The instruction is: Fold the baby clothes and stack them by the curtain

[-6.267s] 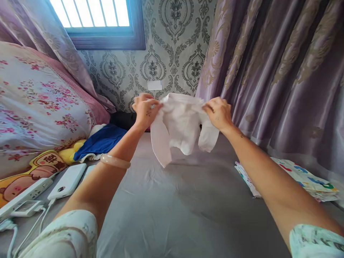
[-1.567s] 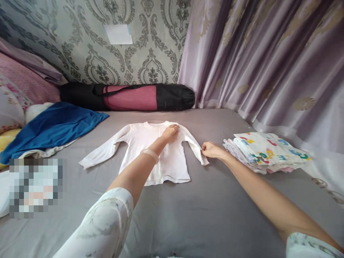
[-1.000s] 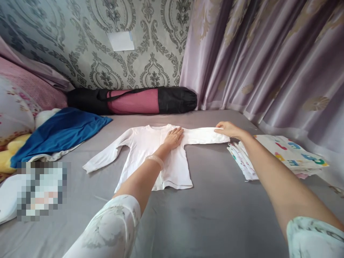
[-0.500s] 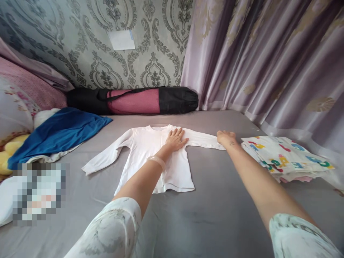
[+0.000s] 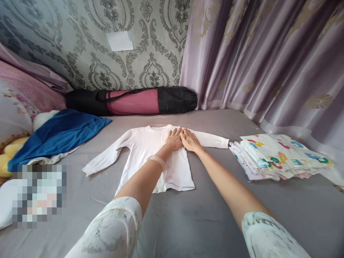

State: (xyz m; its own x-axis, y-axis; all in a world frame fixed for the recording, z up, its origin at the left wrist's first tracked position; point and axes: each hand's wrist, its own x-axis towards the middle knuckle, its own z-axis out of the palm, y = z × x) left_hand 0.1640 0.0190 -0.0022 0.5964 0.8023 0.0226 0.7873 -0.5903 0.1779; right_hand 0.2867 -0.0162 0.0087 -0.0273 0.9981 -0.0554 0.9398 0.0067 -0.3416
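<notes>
A white long-sleeved shirt (image 5: 150, 150) lies spread on the grey bed sheet (image 5: 215, 200), neckline toward the wall and both sleeves stretched out sideways. My left hand (image 5: 174, 139) rests flat on the upper chest of the shirt, fingers extended. Right beside it, my right hand (image 5: 190, 139) lies flat over the shoulder end of the right-hand sleeve, its fingertips touching or nearly touching the left hand. Neither hand grips the cloth. My left forearm covers part of the shirt's front.
A stack of folded clothes (image 5: 285, 154) sits at the right, near the purple curtain (image 5: 231, 71). A black and pink rolled bag (image 5: 131, 101) lies along the wall. On the left are a blue cloth (image 5: 61, 129), a yellow plush thing (image 5: 16, 147) and a blurred-out item (image 5: 40, 197).
My right hand has let go of the sleeve's cuff and moved left to the shoulder, opening flat. The sleeve now lies straight on the bed. My left hand has stayed in place.
</notes>
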